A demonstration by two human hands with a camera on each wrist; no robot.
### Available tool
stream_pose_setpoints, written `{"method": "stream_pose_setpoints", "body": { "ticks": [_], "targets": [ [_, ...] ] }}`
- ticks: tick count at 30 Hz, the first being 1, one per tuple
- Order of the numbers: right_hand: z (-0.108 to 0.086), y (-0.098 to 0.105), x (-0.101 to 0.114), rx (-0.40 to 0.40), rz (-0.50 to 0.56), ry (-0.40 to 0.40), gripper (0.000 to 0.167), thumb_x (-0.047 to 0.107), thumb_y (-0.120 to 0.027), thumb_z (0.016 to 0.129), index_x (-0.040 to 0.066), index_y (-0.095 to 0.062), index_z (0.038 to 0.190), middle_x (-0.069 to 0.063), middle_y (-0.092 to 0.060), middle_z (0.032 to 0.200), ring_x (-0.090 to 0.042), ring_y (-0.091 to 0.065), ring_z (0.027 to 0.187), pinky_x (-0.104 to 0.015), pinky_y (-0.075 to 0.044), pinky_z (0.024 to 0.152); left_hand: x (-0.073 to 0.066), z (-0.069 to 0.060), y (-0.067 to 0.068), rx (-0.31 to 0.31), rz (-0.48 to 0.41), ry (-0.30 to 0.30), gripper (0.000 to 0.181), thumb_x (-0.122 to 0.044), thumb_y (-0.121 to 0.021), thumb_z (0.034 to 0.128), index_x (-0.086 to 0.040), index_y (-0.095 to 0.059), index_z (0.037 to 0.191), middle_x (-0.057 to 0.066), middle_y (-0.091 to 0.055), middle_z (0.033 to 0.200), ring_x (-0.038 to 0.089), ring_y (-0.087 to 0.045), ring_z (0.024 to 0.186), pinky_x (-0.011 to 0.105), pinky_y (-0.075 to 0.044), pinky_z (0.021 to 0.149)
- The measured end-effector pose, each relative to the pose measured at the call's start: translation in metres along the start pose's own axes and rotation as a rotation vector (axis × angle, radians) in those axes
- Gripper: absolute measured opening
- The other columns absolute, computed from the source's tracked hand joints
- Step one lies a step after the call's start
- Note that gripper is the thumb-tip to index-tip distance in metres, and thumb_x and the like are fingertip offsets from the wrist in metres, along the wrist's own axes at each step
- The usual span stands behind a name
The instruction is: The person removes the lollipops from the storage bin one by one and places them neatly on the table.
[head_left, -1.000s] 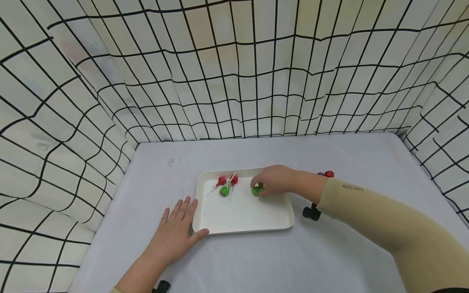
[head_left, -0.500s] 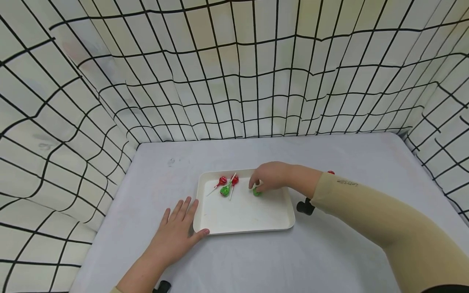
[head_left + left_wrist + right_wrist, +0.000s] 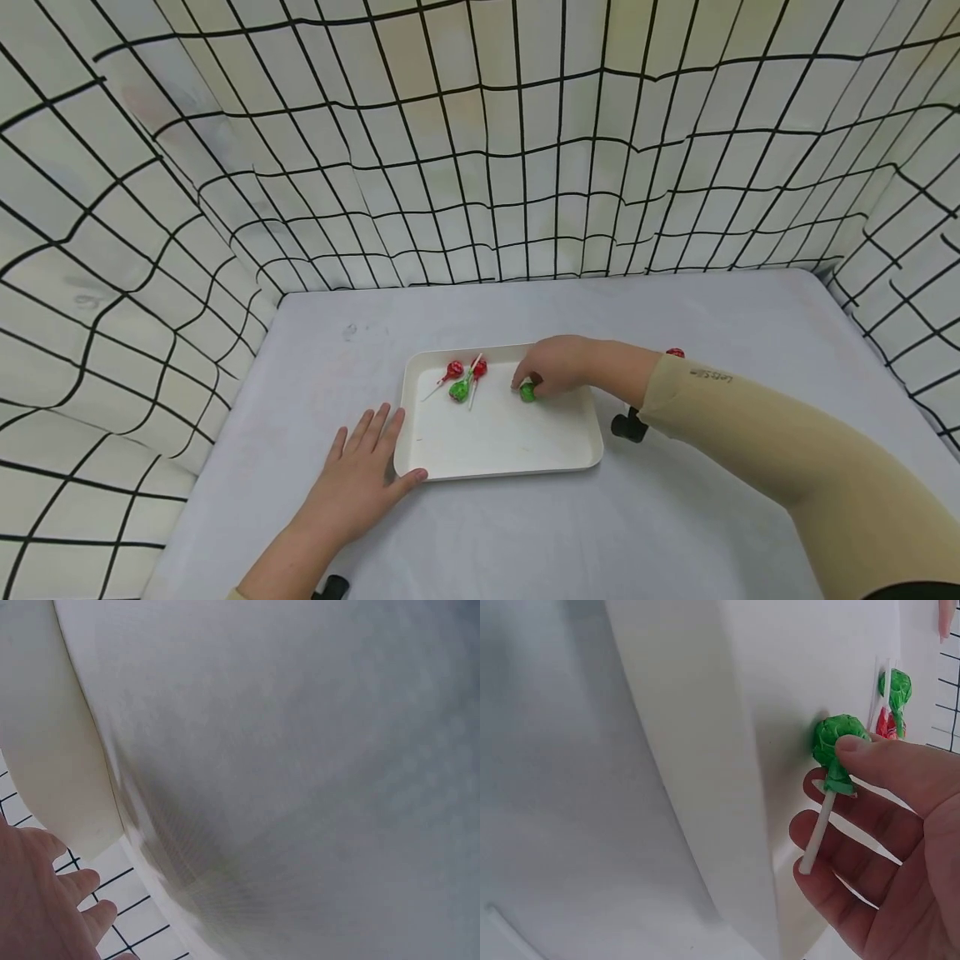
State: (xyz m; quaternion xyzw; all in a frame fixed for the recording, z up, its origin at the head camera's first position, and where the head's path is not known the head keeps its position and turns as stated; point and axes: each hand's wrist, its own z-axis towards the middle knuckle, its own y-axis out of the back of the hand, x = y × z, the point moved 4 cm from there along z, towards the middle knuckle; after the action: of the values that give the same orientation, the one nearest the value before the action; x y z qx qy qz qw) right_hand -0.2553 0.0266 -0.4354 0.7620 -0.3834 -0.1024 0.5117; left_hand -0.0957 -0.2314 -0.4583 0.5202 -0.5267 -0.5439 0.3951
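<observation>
My right hand (image 3: 561, 364) is over the right half of a white tray (image 3: 480, 442) and holds a green-wrapped lollipop (image 3: 841, 739). In the right wrist view the thumb presses on the candy head, while curled fingers lie behind the white stick. Left of that hand, another green lollipop (image 3: 459, 391) and two red lollipops (image 3: 454, 369) lie close together in the tray, their sticks crossing. My left hand (image 3: 363, 471) rests at the tray's left edge with fingers spread and the thumb at the near corner.
Beyond the right sleeve (image 3: 750, 425) a red candy head (image 3: 676, 352) shows on the white-covered table (image 3: 345, 325); the arm hides what surrounds it. A white stick (image 3: 514, 934) lies outside the tray in the right wrist view. Black-gridded white cloth walls (image 3: 525, 167) surround the table.
The right hand shifts slightly left, and its fingers readjust around the green lollipop. Its sleeve now covers more of the candies behind the arm. The left hand stays put.
</observation>
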Motion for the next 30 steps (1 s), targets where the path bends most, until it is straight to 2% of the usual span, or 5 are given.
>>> {"method": "stream_pose_setpoints", "body": {
  "ticks": [13,23,30],
  "targets": [
    [-0.006,-0.008,-0.003,-0.040,0.034,0.059,0.028,0.024,-0.065,0.098,0.027,-0.071,0.126,0.011,-0.063,0.091,-0.010,-0.054,0.085,-0.027,-0.048,0.080,-0.001,0.000,0.001,0.008,0.005,0.004,0.095,-0.065,-0.059,0.0889,-0.007,-0.027,0.157,0.017,-0.024,0.162,0.041,-0.019,0.148,0.064,-0.014,0.115],
    [-0.007,-0.010,-0.002,-0.057,0.007,0.048,0.029,0.021,-0.067,0.096,0.027,-0.070,0.124,0.009,-0.060,0.086,-0.010,-0.053,0.083,-0.028,-0.047,0.076,0.000,0.000,0.000,0.005,0.006,0.000,0.094,-0.065,-0.059,0.0892,-0.008,-0.027,0.157,0.017,-0.024,0.162,0.040,-0.019,0.148,0.065,-0.014,0.115],
    [-0.004,-0.013,-0.005,-0.074,-0.041,0.046,0.033,0.023,-0.068,0.096,0.029,-0.068,0.128,0.012,-0.064,0.099,-0.009,-0.053,0.087,-0.026,-0.049,0.083,0.000,0.000,0.002,0.007,0.001,-0.003,0.094,-0.064,-0.059,0.0893,-0.008,-0.027,0.157,0.017,-0.024,0.162,0.041,-0.019,0.148,0.065,-0.014,0.115]
  ]
}}
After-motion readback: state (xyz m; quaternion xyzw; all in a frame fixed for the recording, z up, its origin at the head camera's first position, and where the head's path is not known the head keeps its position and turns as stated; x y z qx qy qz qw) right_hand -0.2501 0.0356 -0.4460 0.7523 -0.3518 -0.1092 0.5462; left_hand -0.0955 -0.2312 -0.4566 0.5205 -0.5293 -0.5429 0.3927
